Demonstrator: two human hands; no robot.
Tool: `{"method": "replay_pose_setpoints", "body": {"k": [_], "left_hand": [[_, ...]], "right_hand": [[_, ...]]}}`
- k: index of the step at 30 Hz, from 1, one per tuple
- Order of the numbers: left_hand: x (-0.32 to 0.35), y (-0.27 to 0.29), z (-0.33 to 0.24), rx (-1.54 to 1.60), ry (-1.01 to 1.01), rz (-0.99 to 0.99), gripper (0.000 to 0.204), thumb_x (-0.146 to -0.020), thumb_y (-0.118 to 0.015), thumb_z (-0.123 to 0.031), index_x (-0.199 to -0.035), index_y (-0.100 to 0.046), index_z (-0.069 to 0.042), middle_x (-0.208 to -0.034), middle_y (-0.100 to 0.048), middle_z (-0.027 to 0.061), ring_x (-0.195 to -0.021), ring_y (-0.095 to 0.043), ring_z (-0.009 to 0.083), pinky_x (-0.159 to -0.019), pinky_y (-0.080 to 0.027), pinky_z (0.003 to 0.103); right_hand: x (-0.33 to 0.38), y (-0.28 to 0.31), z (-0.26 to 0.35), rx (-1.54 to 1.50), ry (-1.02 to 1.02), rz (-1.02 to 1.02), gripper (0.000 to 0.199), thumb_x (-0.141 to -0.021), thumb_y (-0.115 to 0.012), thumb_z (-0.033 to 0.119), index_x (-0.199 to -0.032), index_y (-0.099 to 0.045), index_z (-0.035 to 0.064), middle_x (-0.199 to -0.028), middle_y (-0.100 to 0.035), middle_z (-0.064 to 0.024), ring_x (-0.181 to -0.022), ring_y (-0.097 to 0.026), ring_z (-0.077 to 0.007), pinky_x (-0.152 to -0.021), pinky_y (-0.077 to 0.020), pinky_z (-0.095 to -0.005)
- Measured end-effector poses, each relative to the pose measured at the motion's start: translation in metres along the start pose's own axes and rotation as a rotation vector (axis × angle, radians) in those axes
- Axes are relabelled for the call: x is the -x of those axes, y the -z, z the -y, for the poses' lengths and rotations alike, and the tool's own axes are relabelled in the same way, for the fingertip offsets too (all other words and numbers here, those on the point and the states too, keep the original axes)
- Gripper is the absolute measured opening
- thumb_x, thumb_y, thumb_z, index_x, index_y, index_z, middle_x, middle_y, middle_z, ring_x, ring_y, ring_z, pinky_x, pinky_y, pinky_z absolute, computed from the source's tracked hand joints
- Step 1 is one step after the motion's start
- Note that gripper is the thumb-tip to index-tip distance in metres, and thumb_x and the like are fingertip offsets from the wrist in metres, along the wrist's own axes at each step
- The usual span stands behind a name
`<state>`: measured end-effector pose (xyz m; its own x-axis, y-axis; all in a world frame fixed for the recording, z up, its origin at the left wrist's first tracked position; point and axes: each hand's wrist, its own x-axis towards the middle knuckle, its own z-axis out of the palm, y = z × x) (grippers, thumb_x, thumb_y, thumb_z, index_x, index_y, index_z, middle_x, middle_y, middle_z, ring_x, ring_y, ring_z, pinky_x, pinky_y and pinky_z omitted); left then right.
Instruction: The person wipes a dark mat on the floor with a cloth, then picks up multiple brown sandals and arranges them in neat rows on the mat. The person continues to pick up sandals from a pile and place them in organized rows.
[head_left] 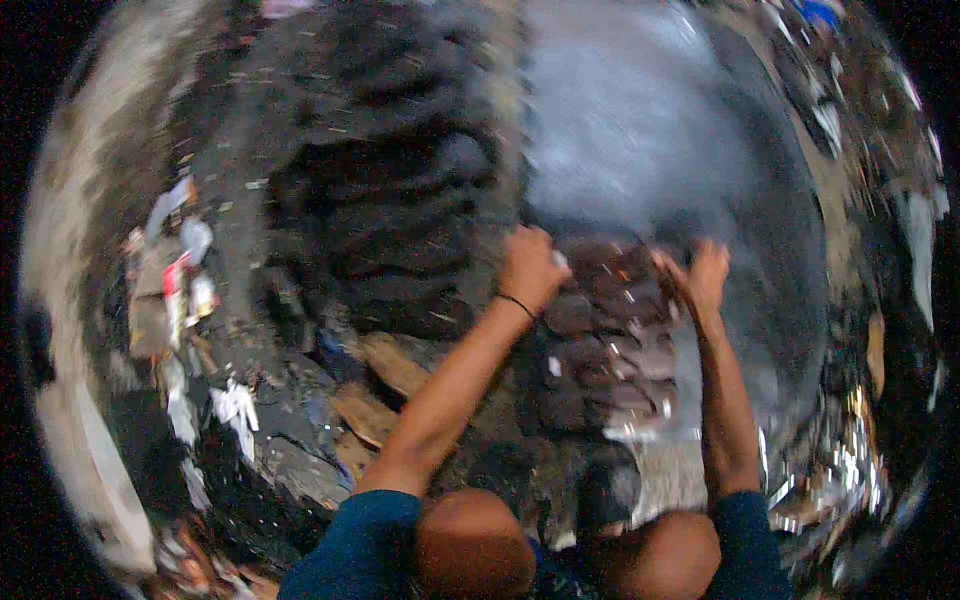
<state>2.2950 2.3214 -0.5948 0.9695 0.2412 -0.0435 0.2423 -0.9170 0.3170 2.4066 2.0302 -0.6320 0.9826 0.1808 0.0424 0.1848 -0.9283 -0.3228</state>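
Observation:
Dark brown rounded pieces (pixel 610 330), perhaps leather or rubber, lie in close rows between my hands on a dark, glossy flat surface (pixel 640 120). Their exact kind is blurred. At the far left corner of these rows, my left hand (pixel 530 268) is curled closed, with a small pale spot by the thumb; what it grips is hidden. Beyond their right side, my right hand (pixel 704 278) has its thumb and fingers apart, with the thumb reaching toward the rows. A dark band circles my left wrist.
Long dark, wavy pieces (pixel 400 230) lie stacked on the left. Brown flat scraps (pixel 365 420) rest near my left forearm. Pale and coloured litter (pixel 175 280) is at the far left, and shiny scraps (pixel 840 480) at the lower right. My bare knees (pixel 475 545) show at the bottom.

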Motion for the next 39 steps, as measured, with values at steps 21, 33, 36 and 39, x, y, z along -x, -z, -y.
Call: {"method": "replay_pose_setpoints", "body": {"k": [21, 33, 36, 39], "left_hand": [[-0.125, 0.312, 0.362, -0.082, 0.328, -0.55, 0.106, -0.063, -0.084, -0.059, -0.148, -0.043, -0.011, -0.142, -0.05, 0.0151, -0.138, -0.04, 0.0335, -0.112, -0.034, 0.054], [-0.028, 0.299, 0.064, 0.502, -0.79, 0.008, 0.075, -0.078, -0.075, -0.055, -0.121, -0.063, 0.005, -0.114, -0.067, 0.0244, -0.108, -0.063, 0.0355, -0.099, -0.046, 0.04], [-0.036, 0.281, 0.027, 0.848, -0.639, 0.336, 0.054, -0.098, -0.055, -0.038, -0.136, -0.056, 0.001, -0.119, -0.068, 0.0172, -0.105, -0.063, 0.022, -0.095, -0.049, 0.036], [-0.072, 0.226, 0.053, 0.76, -0.727, 0.361, 0.058, -0.101, -0.058, -0.024, -0.151, -0.039, -0.003, -0.131, -0.063, 0.0153, -0.111, -0.06, 0.0171, -0.096, -0.049, 0.037]], "right_hand": [[0.175, 0.135, -0.046, -0.105, 0.208, -0.014, 0.044, -0.084, -0.068, 0.001, -0.124, -0.05, 0.002, -0.121, -0.047, -0.0145, -0.102, -0.054, -0.0254, -0.079, -0.0508, -0.0318], [0.035, 0.242, 0.272, -0.345, 0.947, -0.189, 0.072, -0.081, -0.08, 0.011, -0.143, -0.044, 0.0028, -0.148, -0.042, -0.0215, -0.141, -0.041, -0.0346, -0.109, -0.0414, -0.0421], [-0.017, 0.257, 0.241, -0.787, 0.765, 0.196, 0.041, -0.095, -0.068, 0.018, -0.13, -0.055, 0.0014, -0.118, -0.063, -0.0139, -0.117, -0.06, -0.0261, -0.099, -0.0492, -0.0397], [-0.072, 0.237, 0.152, -1.114, 0.21, 0.046, 0.035, -0.101, -0.06, 0.031, -0.125, -0.059, 0.0046, -0.109, -0.064, -0.0063, -0.106, -0.062, -0.018, -0.087, -0.0537, -0.0373]]}}
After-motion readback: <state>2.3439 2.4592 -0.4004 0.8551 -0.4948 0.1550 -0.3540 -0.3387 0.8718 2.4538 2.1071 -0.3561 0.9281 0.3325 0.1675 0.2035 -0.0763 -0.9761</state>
